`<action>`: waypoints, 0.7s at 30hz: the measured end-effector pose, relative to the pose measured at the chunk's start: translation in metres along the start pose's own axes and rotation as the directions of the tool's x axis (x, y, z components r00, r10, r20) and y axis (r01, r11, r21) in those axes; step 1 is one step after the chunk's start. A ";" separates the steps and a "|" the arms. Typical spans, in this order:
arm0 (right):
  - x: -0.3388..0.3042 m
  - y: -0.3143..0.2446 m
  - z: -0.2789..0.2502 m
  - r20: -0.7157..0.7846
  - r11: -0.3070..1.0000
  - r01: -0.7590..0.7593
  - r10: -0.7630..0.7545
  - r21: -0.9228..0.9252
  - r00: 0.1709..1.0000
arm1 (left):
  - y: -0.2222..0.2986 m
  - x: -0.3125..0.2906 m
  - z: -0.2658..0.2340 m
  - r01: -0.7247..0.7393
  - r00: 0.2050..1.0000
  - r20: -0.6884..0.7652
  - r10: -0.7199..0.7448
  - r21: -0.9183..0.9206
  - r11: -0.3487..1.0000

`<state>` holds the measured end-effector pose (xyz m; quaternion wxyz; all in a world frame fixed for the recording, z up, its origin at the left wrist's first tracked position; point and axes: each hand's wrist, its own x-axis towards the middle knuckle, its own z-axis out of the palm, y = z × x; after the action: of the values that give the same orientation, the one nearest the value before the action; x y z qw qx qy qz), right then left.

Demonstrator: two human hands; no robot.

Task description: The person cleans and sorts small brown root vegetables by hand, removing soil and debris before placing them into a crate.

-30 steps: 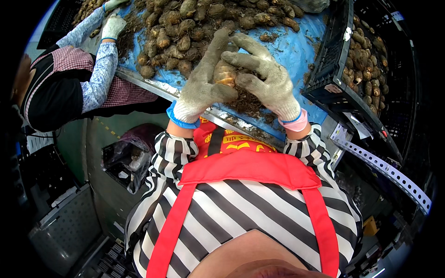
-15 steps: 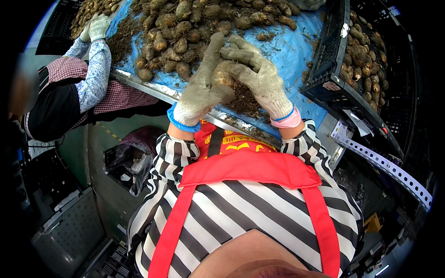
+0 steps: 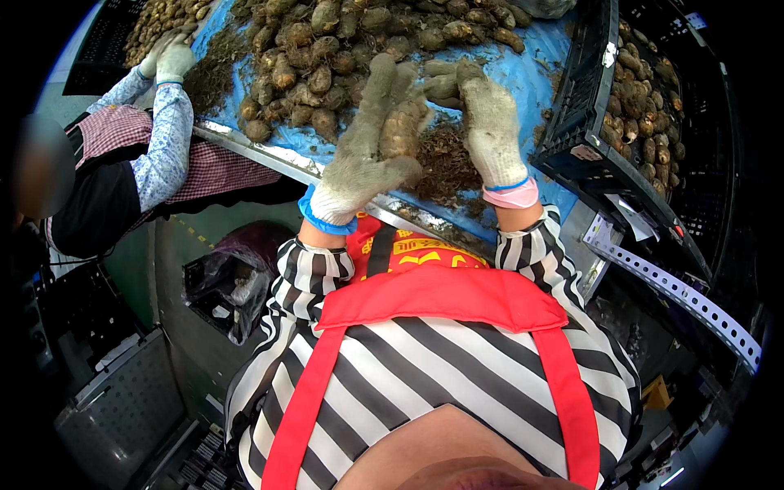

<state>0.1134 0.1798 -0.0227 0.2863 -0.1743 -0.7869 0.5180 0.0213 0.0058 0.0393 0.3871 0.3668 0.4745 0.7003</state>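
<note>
My left hand [image 3: 359,151], in a soiled knitted work glove with a blue cuff, is closed round a brown, hairy taro [image 3: 400,131]. The taro stands lengthwise along the palm, between the fingers and the thumb. My right hand [image 3: 490,126], gloved alike with a pink cuff, is just right of the taro, its fingers bent in and pointing left. Whether anything is pinched in those fingers is hidden. Beneath the hands lies a heap of dark root fibres [image 3: 445,167]. Beyond them a large pile of taros [image 3: 327,61] covers the blue sheet [image 3: 531,90].
A black crate [image 3: 576,106] with taros inside stands at the right. A perforated metal strip [image 3: 678,286] juts out below it. To the left, a co-worker's gloved hands [image 3: 167,59] are over another heap of taros [image 3: 155,28]. A metal edge [image 3: 261,155] borders the table nearest me.
My right hand has come away from the taro and moved right. More of the taro shows in my left hand, which has hardly shifted. The co-worker has leaned slightly.
</note>
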 end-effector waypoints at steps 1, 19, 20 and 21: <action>0.001 0.000 -0.003 0.027 0.994 0.005 -0.002 -0.112 1.000 | -0.001 -0.001 -0.007 -0.052 0.999 0.011 0.051 0.137 0.989; -0.014 -0.051 0.003 0.273 0.617 -0.342 0.207 0.709 0.939 | -0.005 0.000 0.000 0.101 0.990 -0.143 -0.013 0.635 0.766; -0.013 -0.048 -0.001 0.318 0.581 -0.368 0.190 0.726 0.929 | -0.005 -0.001 -0.001 0.120 0.986 -0.164 -0.040 0.513 0.850; -0.012 -0.048 -0.006 0.277 0.690 -0.331 0.193 0.643 0.941 | -0.005 -0.001 -0.002 0.135 0.981 -0.180 -0.070 0.379 0.915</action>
<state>0.1276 0.1573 0.0198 0.1776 -0.1187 -0.5316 0.8196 0.0210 0.0055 0.0342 0.3024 0.3526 0.6529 0.5983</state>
